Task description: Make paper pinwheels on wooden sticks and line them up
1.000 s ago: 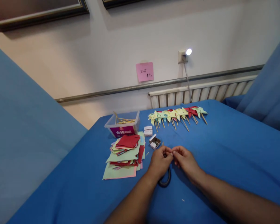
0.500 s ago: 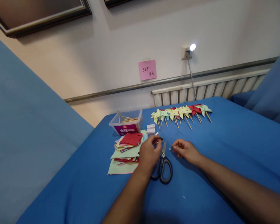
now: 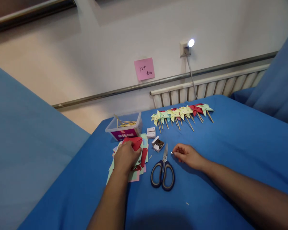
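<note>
Left hand: my left hand (image 3: 126, 156) lies palm down on the paper stack (image 3: 132, 159), fingers spread loosely over the red top sheet (image 3: 135, 142) and touching it; nothing is closed in it that I can see.
Right hand: my right hand (image 3: 187, 155) rests on the blue cloth (image 3: 230, 153) just right of the scissors (image 3: 163, 168), thumb and forefinger pinched narrow on a tiny pin (image 3: 172, 153) with a pale head; the other fingers are curled in.
Paper stack: left of the scissors, loose squares of red, green, yellow and pink, edges fanned out unevenly under my hand.
Scissors: flat on the cloth between my two hands, blades shut, touching neither hand.
Scissors axis: long axis runs away from me, tip toward the wall, dark handles toward me.
Pin box: a small open box (image 3: 158, 144) just beyond the scissor tip, beside the stack.
Small white boxes: two (image 3: 151, 132) beyond the pin box.
Stick tub: a clear tub (image 3: 124, 126) of wooden sticks beyond the stack.
Pinwheels: a row of pinwheels (image 3: 182, 113) well beyond the scissors, sticks pointing toward me and to the right.
In the way: nothing lies between either hand and the scissors.
</note>
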`<state>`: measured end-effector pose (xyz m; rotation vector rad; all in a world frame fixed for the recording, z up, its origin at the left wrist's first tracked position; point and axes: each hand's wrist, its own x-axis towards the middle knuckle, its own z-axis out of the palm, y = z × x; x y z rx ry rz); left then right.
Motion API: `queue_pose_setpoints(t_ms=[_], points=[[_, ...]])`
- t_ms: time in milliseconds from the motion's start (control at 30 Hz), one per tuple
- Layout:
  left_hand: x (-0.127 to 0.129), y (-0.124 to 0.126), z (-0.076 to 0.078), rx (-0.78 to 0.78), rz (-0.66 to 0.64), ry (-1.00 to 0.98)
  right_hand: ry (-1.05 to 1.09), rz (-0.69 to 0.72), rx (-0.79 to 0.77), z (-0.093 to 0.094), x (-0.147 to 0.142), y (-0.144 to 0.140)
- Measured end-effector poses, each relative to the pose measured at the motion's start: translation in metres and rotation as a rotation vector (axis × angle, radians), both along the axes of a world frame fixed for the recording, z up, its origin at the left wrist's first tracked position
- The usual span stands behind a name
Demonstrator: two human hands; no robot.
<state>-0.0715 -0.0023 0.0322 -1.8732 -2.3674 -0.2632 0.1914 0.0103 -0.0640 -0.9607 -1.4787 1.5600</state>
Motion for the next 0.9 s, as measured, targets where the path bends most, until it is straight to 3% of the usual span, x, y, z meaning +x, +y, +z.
queue_pose_setpoints(t_ms=[133,367,633,900], points=[[-0.001,0.001,0.004,-0.027,0.023,-0.059,-0.036,0.009,0.020,-0.002,0.001,-0.001],[-0.017,0.003,0.003,-0.011,0.042,-0.342,-0.050,0.004,0.027,0.000,0.002,-0.005],[-0.025,0.009,-0.001,0.064,0.063,-0.503,0.060,-0.167,-0.104,0.009,0.008,0.002],[-0.030,0.009,-0.002,0.062,0.051,-0.550,0.019,-0.096,-0.068,0.011,0.007,-0.002]])
